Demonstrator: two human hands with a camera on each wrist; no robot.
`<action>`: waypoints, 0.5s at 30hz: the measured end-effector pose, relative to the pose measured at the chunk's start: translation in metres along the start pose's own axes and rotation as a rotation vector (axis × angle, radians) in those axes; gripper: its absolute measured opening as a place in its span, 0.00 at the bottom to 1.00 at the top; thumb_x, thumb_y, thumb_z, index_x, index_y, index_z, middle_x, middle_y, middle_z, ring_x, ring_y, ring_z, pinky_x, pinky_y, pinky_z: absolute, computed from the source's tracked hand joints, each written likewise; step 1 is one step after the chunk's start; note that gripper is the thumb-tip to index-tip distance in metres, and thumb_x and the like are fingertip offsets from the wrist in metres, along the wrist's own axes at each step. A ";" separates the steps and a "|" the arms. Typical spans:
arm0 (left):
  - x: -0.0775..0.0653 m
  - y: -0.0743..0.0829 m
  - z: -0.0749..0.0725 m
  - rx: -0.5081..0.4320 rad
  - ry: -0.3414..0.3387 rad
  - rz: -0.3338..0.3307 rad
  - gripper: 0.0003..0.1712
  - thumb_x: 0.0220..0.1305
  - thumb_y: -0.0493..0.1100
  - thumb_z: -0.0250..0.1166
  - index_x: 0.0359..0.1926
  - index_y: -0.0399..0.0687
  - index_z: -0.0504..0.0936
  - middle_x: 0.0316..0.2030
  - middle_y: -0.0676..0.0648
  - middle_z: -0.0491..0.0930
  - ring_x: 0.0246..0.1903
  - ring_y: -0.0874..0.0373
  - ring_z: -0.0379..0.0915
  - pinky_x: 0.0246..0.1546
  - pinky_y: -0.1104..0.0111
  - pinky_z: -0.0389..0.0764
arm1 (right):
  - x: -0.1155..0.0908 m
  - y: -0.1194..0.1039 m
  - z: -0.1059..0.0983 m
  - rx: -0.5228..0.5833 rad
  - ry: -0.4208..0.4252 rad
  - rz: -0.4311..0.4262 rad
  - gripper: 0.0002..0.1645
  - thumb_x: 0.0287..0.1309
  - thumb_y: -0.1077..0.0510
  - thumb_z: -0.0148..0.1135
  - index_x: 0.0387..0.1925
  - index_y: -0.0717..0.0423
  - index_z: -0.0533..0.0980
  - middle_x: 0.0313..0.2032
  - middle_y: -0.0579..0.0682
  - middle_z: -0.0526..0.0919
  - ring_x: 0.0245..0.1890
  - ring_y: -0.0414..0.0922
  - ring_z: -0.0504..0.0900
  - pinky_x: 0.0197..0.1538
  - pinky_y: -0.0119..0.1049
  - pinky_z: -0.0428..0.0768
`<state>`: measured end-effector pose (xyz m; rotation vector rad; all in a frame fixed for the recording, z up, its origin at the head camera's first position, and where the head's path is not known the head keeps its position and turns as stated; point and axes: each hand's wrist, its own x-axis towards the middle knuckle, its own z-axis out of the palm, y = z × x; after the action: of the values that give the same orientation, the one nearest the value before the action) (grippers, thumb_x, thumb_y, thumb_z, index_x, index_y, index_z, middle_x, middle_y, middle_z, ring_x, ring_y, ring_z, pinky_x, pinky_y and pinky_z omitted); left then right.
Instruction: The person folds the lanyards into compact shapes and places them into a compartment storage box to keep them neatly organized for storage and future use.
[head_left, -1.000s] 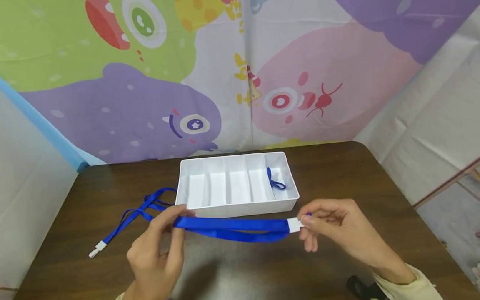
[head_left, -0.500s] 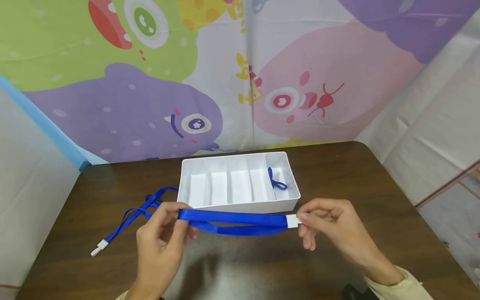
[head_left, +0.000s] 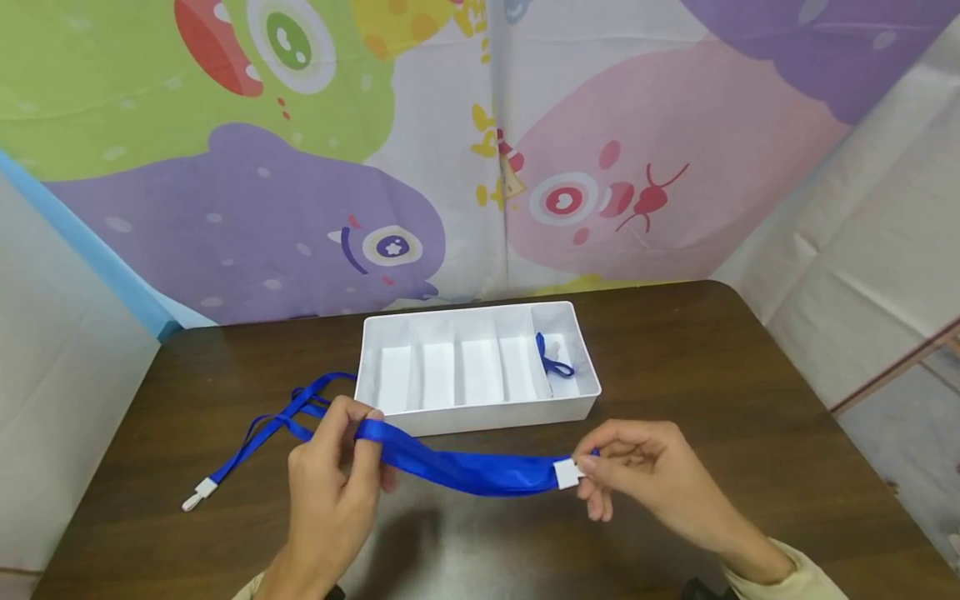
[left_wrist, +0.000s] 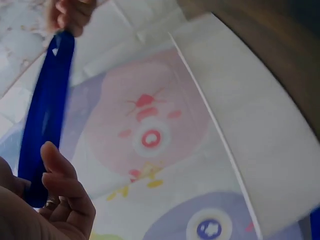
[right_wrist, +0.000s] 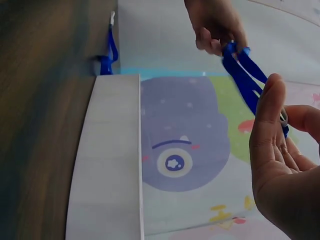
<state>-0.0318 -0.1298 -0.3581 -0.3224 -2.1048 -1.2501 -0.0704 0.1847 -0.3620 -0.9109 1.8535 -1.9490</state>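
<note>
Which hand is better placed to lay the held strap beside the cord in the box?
Probably the right hand: it pinches the blue strap at its white clip, nearer the cord in the box. The left hand holds the opposite end, farther off.

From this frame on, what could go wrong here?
The held lanyard sags between the hands, so it might twist or fold unevenly.

The left hand seems to hold only its looped end by the fingertips, so that end could slip free.

The loose lanyard lies on the table in a tangle by the tray's left end; a hand reaching there might snag it.
</note>
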 end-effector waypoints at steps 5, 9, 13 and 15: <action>0.005 -0.003 -0.001 -0.009 0.015 -0.017 0.07 0.67 0.26 0.58 0.33 0.39 0.76 0.13 0.55 0.75 0.09 0.67 0.68 0.08 0.78 0.66 | -0.003 -0.001 0.004 0.017 -0.025 -0.021 0.11 0.65 0.78 0.52 0.42 0.67 0.77 0.27 0.60 0.83 0.20 0.51 0.82 0.23 0.44 0.83; 0.010 -0.011 -0.005 0.099 0.070 0.049 0.06 0.65 0.26 0.61 0.33 0.38 0.79 0.15 0.54 0.77 0.11 0.68 0.68 0.09 0.79 0.66 | -0.006 0.000 0.004 0.068 -0.053 -0.094 0.15 0.64 0.81 0.48 0.44 0.69 0.76 0.28 0.61 0.83 0.20 0.52 0.81 0.21 0.44 0.82; 0.012 -0.011 -0.011 -0.120 -0.068 -0.070 0.06 0.70 0.28 0.57 0.36 0.38 0.79 0.15 0.52 0.76 0.11 0.64 0.69 0.10 0.74 0.69 | -0.007 0.004 0.003 0.087 -0.025 -0.127 0.15 0.64 0.82 0.46 0.43 0.69 0.77 0.27 0.59 0.83 0.18 0.50 0.81 0.18 0.43 0.80; 0.012 -0.010 -0.015 -0.304 -0.183 -0.168 0.07 0.73 0.29 0.53 0.39 0.38 0.78 0.15 0.50 0.75 0.11 0.61 0.69 0.10 0.70 0.70 | -0.007 0.006 0.002 0.104 0.009 -0.121 0.15 0.65 0.81 0.46 0.41 0.70 0.77 0.26 0.58 0.83 0.17 0.49 0.81 0.17 0.43 0.80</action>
<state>-0.0398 -0.1495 -0.3523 -0.4121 -2.1262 -1.7034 -0.0654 0.1870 -0.3691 -1.0045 1.7202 -2.1021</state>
